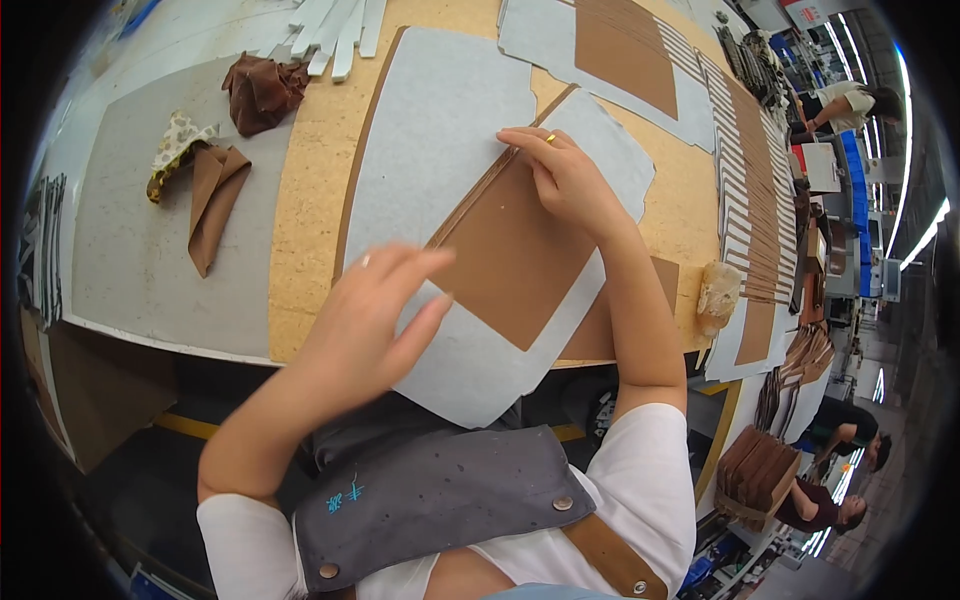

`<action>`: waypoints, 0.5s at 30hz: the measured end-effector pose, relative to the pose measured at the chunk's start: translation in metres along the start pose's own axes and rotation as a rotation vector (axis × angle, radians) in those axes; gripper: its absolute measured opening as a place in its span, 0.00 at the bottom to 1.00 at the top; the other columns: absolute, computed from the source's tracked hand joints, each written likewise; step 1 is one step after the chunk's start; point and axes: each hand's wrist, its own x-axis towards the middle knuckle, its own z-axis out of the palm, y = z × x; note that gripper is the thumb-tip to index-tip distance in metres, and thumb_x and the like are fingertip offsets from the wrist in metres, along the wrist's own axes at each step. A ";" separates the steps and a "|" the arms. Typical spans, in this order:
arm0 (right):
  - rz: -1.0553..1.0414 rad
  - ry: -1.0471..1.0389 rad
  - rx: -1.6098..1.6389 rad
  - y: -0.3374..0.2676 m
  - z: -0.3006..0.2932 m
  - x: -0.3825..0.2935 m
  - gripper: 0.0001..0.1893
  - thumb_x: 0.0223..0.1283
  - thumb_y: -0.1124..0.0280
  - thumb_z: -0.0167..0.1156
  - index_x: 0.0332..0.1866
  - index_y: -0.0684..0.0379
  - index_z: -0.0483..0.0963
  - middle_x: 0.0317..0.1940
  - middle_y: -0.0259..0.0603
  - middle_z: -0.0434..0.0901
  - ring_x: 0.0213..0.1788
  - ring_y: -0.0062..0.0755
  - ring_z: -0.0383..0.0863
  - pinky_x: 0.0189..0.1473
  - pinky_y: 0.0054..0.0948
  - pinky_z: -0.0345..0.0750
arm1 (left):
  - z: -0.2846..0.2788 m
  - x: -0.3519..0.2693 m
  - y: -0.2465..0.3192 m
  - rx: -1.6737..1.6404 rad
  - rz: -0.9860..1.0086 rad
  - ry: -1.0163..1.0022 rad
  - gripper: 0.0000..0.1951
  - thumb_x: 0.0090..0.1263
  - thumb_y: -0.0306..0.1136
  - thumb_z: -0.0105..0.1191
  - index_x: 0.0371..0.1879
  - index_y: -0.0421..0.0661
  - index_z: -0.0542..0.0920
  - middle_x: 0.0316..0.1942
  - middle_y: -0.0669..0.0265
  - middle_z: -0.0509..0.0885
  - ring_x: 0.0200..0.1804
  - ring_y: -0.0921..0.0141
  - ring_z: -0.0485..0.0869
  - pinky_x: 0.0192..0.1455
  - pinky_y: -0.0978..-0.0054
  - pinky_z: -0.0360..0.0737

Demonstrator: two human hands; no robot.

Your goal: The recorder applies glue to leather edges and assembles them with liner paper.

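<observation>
A grey-white panel with a brown leather-like piece on it lies slanted over a larger grey-white panel with a brown left edge. My right hand rests at the upper end of the folded brown edge strip, fingers bent against it. My left hand, blurred, is above the strip's lower end, thumb and fingers apart, with nothing seen between them. The near corner of the slanted panel hangs past the table's edge. Part of another brown piece shows beneath my right forearm.
Stacked panels and striped rows of brown pieces lie right. A translucent yellowish lump sits near the table edge. Crumpled dark brown material, a folded brown scrap and white strips are left. Several people are farther right.
</observation>
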 end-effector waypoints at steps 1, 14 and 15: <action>-0.005 -0.002 -0.010 0.000 0.001 -0.001 0.21 0.57 0.84 0.46 0.55 0.55 0.74 0.53 0.36 0.77 0.46 0.37 0.73 0.55 0.28 0.72 | 0.010 0.014 -0.011 0.012 -0.040 -0.029 0.17 0.63 0.27 0.54 0.51 0.37 0.73 0.44 0.53 0.75 0.47 0.56 0.75 0.51 0.63 0.72; -0.173 0.055 -0.112 0.021 0.012 0.001 0.23 0.47 0.85 0.47 0.48 0.53 0.78 0.53 0.28 0.78 0.48 0.36 0.75 0.50 0.32 0.75 | 0.042 0.081 -0.038 -0.192 -0.528 -0.156 0.20 0.66 0.30 0.50 0.56 0.35 0.72 0.49 0.55 0.74 0.45 0.70 0.77 0.49 0.73 0.75; -0.170 0.059 -0.105 0.021 0.013 0.000 0.23 0.47 0.85 0.47 0.48 0.53 0.78 0.53 0.28 0.78 0.48 0.36 0.75 0.50 0.32 0.75 | 0.044 0.082 -0.037 -0.184 -0.530 -0.158 0.20 0.66 0.30 0.50 0.56 0.35 0.72 0.48 0.56 0.74 0.44 0.70 0.77 0.49 0.73 0.75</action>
